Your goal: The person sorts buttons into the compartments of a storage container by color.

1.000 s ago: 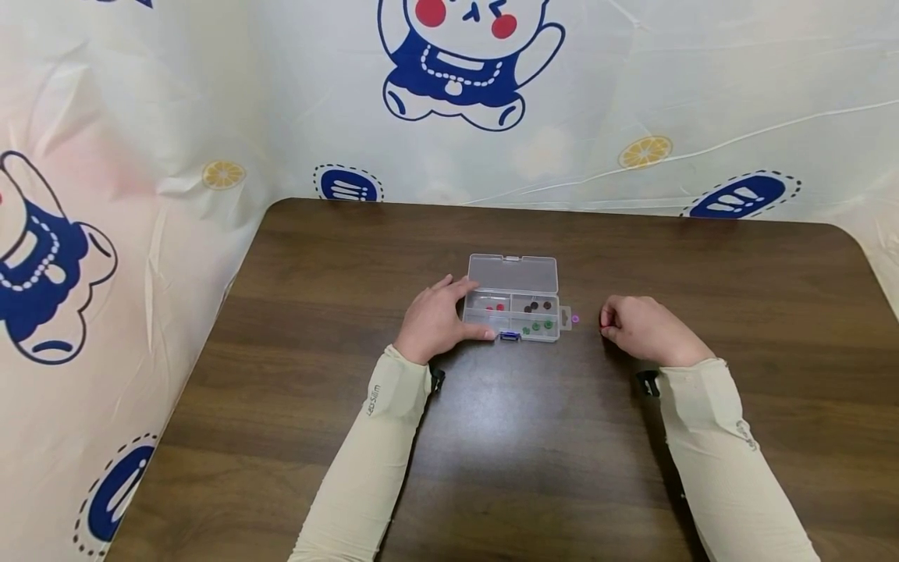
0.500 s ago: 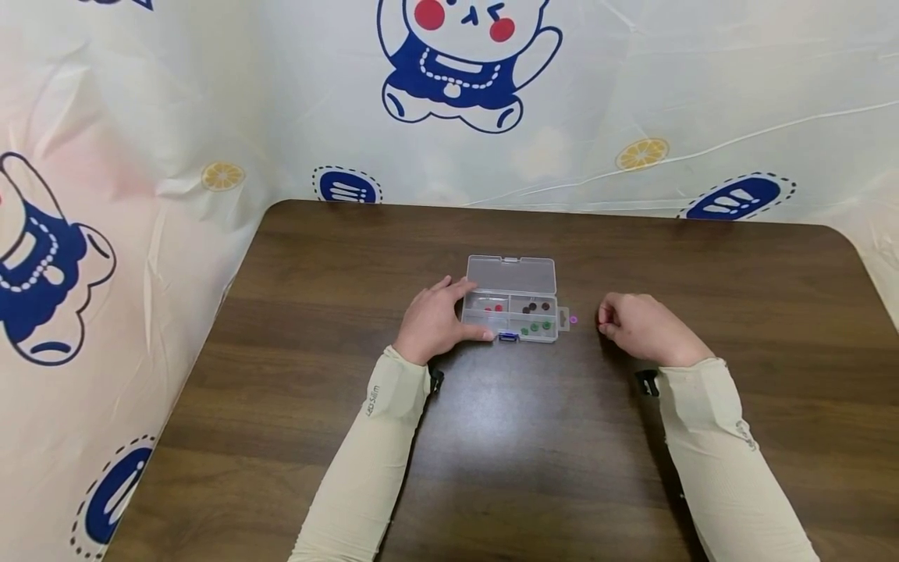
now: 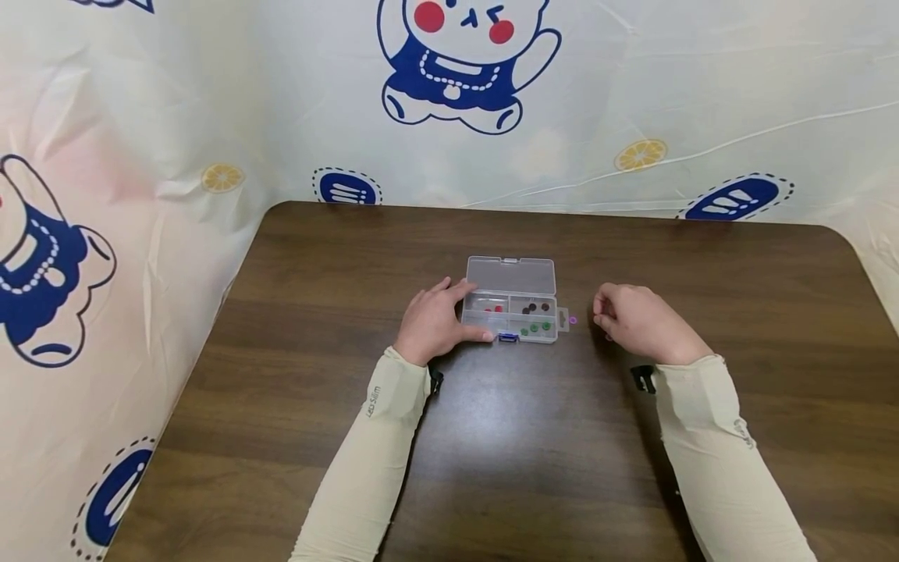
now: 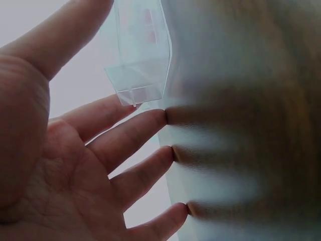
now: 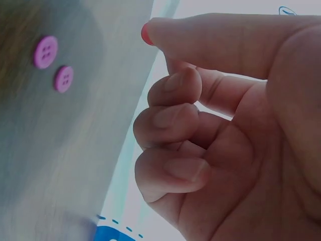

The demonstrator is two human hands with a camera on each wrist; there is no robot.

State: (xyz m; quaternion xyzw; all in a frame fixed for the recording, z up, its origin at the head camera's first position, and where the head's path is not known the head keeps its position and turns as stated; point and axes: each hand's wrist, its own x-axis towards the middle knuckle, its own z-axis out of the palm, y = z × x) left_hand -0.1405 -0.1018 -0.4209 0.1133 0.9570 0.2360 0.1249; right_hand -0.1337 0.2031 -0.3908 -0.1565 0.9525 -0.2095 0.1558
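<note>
A clear plastic compartment box (image 3: 485, 322) lies on the table with its lid (image 3: 511, 276) raised at the back. Inside are red buttons (image 3: 498, 309) at left, dark brown buttons (image 3: 545, 307) at back right and green buttons (image 3: 546, 326) at front right. My left hand (image 3: 434, 321) holds the box by its left end, thumb along the front edge and forefinger at the rear; the other fingertips rest on the table. Right of the box, my right hand (image 3: 635, 318) pinches a red button (image 5: 146, 34) between thumb and forefinger, its other fingers curled in.
Two purple four-hole buttons, a larger one (image 5: 45, 51) and a smaller one (image 5: 63, 79), lie on the wooden table (image 3: 534, 453) near the right hand. A hanging tab (image 3: 563, 319) sticks out from the box's right end. A printed curtain (image 3: 281, 94) borders the table.
My right hand has shifted slightly left and back, lifting a little, with the red button. The left hand and the box have stayed in place.
</note>
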